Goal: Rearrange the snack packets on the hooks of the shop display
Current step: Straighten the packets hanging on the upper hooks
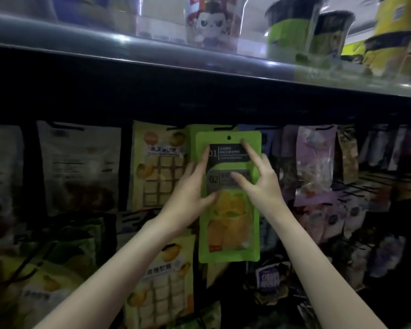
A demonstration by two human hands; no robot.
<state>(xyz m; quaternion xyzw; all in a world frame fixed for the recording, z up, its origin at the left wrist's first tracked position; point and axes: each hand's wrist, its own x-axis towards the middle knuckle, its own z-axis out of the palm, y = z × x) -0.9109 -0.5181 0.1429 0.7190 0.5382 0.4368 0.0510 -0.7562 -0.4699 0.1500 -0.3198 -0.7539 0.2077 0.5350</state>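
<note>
A green snack packet (230, 243) with yellow dried fruit showing through its window is held up in front of the top row of hooks, its hang hole at the top. My left hand (188, 193) holds its left edge, thumb on the front and fingers reaching behind and up the side. My right hand (259, 179) holds the right edge, with index finger and thumb spread flat on the front. Just behind the packet hangs another green packet (199, 129) on a hook.
Yellow packets (159, 167) and a white packet (78, 167) hang to the left, purple and clear packets (313, 162) to the right. More packets fill the rows below. A shelf edge (199, 65) overhangs above, carrying instant-noodle cups (292, 27).
</note>
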